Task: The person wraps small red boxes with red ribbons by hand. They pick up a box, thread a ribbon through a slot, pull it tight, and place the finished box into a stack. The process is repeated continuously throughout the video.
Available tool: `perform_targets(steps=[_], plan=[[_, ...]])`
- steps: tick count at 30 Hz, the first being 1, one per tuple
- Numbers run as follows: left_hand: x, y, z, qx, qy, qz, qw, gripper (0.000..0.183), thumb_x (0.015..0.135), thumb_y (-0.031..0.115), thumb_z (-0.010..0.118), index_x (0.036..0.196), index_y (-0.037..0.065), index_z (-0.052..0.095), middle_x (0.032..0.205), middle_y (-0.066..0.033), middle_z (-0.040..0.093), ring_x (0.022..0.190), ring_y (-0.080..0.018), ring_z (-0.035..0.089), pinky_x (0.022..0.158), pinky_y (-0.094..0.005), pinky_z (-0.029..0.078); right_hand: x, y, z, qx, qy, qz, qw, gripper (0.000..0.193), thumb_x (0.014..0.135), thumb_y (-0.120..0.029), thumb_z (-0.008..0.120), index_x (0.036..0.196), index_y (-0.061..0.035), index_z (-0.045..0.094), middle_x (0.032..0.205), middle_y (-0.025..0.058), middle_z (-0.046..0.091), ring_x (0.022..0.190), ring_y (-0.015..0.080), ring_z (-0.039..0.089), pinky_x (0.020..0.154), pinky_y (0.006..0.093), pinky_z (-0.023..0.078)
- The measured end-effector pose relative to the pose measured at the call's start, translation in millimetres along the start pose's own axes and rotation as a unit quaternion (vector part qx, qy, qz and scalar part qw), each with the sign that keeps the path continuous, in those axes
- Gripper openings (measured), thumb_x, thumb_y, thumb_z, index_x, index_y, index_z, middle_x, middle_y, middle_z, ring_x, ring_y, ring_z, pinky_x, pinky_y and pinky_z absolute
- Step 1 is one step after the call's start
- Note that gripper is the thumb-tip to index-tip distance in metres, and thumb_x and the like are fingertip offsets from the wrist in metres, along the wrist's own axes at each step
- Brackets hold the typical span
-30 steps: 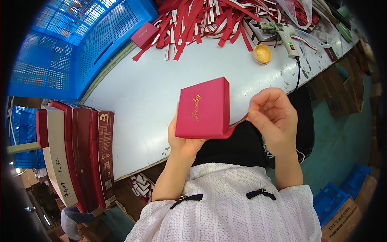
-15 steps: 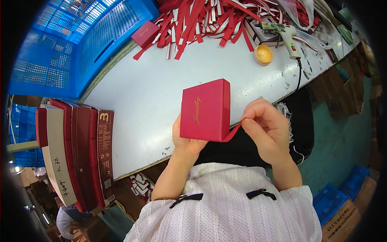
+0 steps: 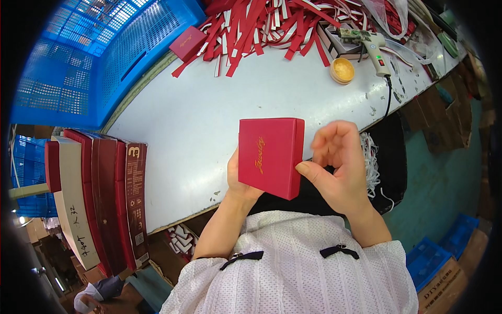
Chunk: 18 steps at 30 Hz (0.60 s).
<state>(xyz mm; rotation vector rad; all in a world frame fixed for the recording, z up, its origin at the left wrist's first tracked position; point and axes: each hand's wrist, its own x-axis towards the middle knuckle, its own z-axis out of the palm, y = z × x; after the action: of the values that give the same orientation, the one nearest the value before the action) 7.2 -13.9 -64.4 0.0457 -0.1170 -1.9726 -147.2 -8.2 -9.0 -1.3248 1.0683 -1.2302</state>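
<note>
A red lidded gift box [image 3: 267, 154] with gold script on its face is held up over the table's near edge. My left hand [image 3: 241, 180] grips it from its left side and underneath, its fingers mostly hidden behind the box. At the box's right side is my right hand [image 3: 340, 170], its thumb tip touching or very near the side wall. The other fingers are half curled and apart from the thumb, with nothing visible between them.
Red and white ribbon strips [image 3: 272, 26] heap at the table's back, beside a small red box [image 3: 187, 43]. An amber round tub [image 3: 342, 70] and corded glue gun [image 3: 376, 55] lie back right. Left are a blue crate [image 3: 112, 68] and stacked boxes [image 3: 104, 199].
The red ribbon end pinched in my right hand is no longer visible. That hand has opened, its thumb now at the box's side. The box has moved slightly nearer and turned.
</note>
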Motion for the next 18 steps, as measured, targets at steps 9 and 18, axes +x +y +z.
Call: perform_targets(steps=[9,18], plan=[[-9.2,23.2,8.4,0.718,0.048,0.182,0.670,0.071,0.066,0.034,0.063,0.118,0.002,0.027,0.114,-0.0151,0.039,0.106,-0.0242,0.041,0.086,-0.0348,0.035,16.0,27.9,26.8,0.044,-0.166,0.050,0.984,0.022,0.077,0.000,0.047,0.096,-0.0034,0.037,0.058,0.0015,0.048,0.051,0.0053,0.043,0.048,0.0191,0.034],[-18.3,49.9,13.8,0.617,0.096,0.044,0.780,0.023,0.069,0.008,0.062,0.087,0.004,0.047,0.084,-0.0034,0.048,0.083,-0.0110,0.046,0.077,-0.0262,0.036,73.5,54.4,32.5,0.054,-0.167,0.094,0.980,0.016,0.080,-0.010,0.048,0.092,0.0004,0.048,0.068,0.0039,0.053,0.058,0.0086,0.048,0.054,0.0226,0.040]])
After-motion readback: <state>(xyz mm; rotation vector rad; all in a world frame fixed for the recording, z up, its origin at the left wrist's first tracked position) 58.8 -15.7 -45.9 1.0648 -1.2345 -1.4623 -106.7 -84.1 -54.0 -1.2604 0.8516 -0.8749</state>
